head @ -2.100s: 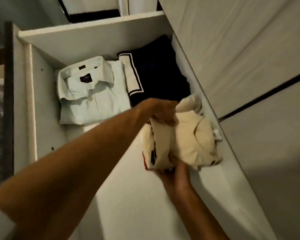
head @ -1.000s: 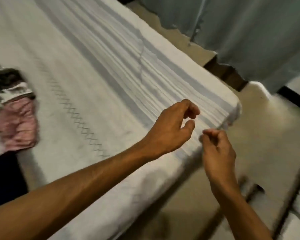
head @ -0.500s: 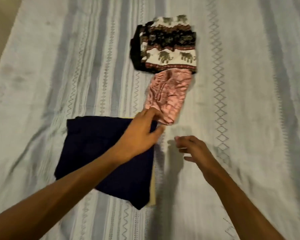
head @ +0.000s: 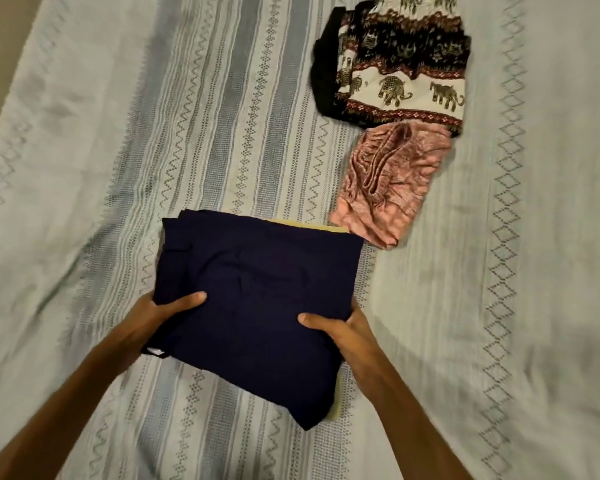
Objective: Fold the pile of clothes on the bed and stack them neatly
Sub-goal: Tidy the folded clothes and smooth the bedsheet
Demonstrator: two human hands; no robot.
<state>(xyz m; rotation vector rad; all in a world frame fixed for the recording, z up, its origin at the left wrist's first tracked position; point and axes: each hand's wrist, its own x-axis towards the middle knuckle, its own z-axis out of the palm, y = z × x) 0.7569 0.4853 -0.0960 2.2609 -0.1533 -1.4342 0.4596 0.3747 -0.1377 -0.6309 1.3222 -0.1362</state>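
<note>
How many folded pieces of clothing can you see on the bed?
4: a dark navy folded garment held by both hands, a pale yellow piece peeking out beneath it, a pink crinkled garment beyond, and an elephant-print cloth farthest. More may lie hidden underneath.

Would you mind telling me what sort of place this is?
Probably a bedroom: a striped bedsheet fills the view, with folded clothes on it, including elephant-print and pink pieces.

Probably a home bedroom: a patterned bedsheet with folded clothes on it.
</note>
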